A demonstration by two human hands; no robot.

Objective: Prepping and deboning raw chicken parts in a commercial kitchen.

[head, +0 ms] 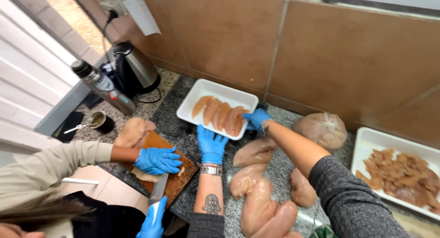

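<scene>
Hands apart: left hand [211, 144] lies flat at white tray's [205, 88] six o'clock rim; right hand [256, 119] clasps its four o'clock corner, chicken slices [221, 113] inside.

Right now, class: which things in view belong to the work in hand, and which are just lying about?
In use:
left hand
right hand
white tray of chicken slices
raw chicken breasts
co-worker's cutting board
knife

Lying about:
kettle
steel bottle
small cup with spoon
</scene>
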